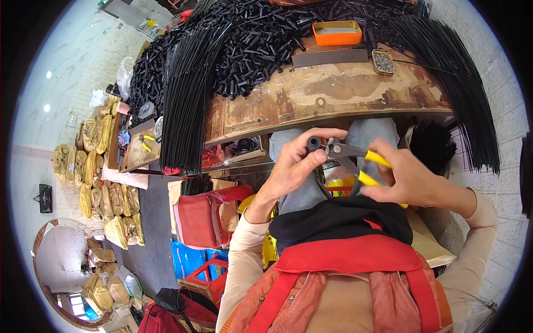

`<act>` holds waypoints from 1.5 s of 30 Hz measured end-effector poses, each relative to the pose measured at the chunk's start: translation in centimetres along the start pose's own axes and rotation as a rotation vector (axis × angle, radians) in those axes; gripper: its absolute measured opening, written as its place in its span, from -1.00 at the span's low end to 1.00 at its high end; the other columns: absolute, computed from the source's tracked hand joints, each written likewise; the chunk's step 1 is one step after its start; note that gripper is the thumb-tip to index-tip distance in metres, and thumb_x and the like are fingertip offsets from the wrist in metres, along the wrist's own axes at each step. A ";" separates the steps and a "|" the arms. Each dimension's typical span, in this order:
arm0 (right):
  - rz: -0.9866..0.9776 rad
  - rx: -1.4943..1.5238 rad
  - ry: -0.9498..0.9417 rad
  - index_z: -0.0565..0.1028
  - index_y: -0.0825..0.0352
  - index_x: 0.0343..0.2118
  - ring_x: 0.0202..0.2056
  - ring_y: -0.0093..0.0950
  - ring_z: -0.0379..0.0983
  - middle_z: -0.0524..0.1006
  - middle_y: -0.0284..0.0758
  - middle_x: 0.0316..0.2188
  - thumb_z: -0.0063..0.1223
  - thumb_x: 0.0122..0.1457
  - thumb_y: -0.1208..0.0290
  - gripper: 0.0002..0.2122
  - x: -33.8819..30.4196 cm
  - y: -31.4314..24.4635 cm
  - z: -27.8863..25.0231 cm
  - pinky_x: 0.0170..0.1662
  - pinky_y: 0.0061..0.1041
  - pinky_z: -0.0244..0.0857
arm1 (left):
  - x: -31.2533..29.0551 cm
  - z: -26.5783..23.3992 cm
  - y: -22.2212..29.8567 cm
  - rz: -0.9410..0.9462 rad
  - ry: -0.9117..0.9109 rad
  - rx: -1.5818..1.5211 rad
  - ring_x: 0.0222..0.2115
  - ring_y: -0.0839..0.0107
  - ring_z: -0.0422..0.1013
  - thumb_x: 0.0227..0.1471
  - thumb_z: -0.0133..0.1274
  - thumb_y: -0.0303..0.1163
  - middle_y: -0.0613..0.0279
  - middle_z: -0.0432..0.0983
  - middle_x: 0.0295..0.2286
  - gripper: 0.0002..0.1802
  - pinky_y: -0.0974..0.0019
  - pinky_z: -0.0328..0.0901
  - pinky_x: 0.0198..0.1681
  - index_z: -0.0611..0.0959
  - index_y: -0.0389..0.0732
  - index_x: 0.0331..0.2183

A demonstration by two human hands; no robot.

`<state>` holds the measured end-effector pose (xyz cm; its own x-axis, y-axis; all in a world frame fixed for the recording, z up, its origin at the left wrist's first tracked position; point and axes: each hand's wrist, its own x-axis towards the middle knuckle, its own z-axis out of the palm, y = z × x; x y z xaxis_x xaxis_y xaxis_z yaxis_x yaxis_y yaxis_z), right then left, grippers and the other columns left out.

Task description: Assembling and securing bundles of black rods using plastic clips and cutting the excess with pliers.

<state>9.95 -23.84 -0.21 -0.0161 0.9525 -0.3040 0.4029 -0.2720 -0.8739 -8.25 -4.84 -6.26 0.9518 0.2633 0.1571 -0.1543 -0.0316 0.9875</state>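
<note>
Over my lap, in front of the table edge, my left hand (300,161) is closed round a black tube (314,143), whose round hollow end shows. My right hand (402,173) grips pliers with yellow handles (377,159); it is slightly blurred. The handles stand spread apart. The dark head of the pliers (336,150) meets the tube's side beside my left thumb. Whether the jaws hold a small part there, I cannot make out.
On the wooden table (266,114) lies a large heap of short black tubes (250,53). Bundles of thin black rods (191,100) hang over its edge. An orange box (337,34), a small tin of metal bits (383,62) and a red padded chair (202,219) are nearby.
</note>
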 end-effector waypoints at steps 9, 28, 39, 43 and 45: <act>0.212 0.419 -0.370 0.31 0.40 -0.06 -0.56 -0.30 0.52 0.47 -0.28 -0.57 0.05 0.11 0.50 -0.66 0.8 -0.2 -2.1 -0.51 -0.43 0.32 | 0.7 0.1 0.4 0.020 0.007 0.018 -0.44 0.68 0.24 0.07 0.05 0.19 0.41 0.38 -0.42 -0.20 0.56 0.14 -0.40 0.47 -0.33 0.06; -0.035 -0.115 0.034 0.47 0.44 -0.22 -0.43 -0.19 0.49 0.55 -0.15 -0.53 -0.06 0.26 0.17 -0.65 1.6 1.7 -0.5 -0.31 -0.33 0.31 | -0.3 1.0 -0.7 0.011 0.078 0.191 -0.47 0.60 0.16 0.28 -0.12 -0.13 0.37 0.24 -0.50 -0.63 0.52 0.14 -0.38 0.39 -0.29 -0.16; 0.300 0.142 -0.138 0.45 0.43 -0.35 -0.60 -0.60 0.37 0.42 -0.37 -0.62 -0.07 0.28 0.09 -0.61 1.2 1.8 0.0 -0.45 -0.56 0.31 | -1.1 1.2 -0.8 -0.040 0.021 0.217 -0.41 0.59 0.29 0.28 -0.12 -0.22 0.31 0.35 -0.38 -0.70 0.49 0.27 -0.28 0.39 -0.29 -0.16; -0.102 -0.263 0.182 0.44 0.38 -0.35 -0.52 -0.31 0.44 0.46 -0.24 -0.58 0.06 0.21 0.32 -0.80 2.7 5.1 0.4 -0.43 -0.44 0.30 | 0.0 0.9 -1.2 0.111 0.215 0.208 -0.49 0.54 0.30 0.30 -0.20 -0.19 0.28 0.32 -0.50 -0.60 0.40 0.33 -0.29 0.43 -0.34 -0.06; -0.561 -0.515 0.561 0.45 0.39 -0.31 -0.41 -0.09 0.44 0.49 -0.13 -0.52 0.09 0.10 0.41 -0.83 5.3 8.7 -2.7 -0.32 -0.29 0.34 | 0.4 -0.3 -0.5 0.179 0.398 0.143 -0.54 0.54 0.26 0.31 -0.23 -0.13 0.30 0.27 -0.55 -0.53 0.37 0.32 -0.37 0.39 -0.34 0.01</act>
<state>15.84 -20.81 -8.35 0.0581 0.8890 0.4541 0.8263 0.2124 -0.5216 -7.85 -4.39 -6.69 0.7333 0.5909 0.3364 -0.2416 -0.2360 0.9412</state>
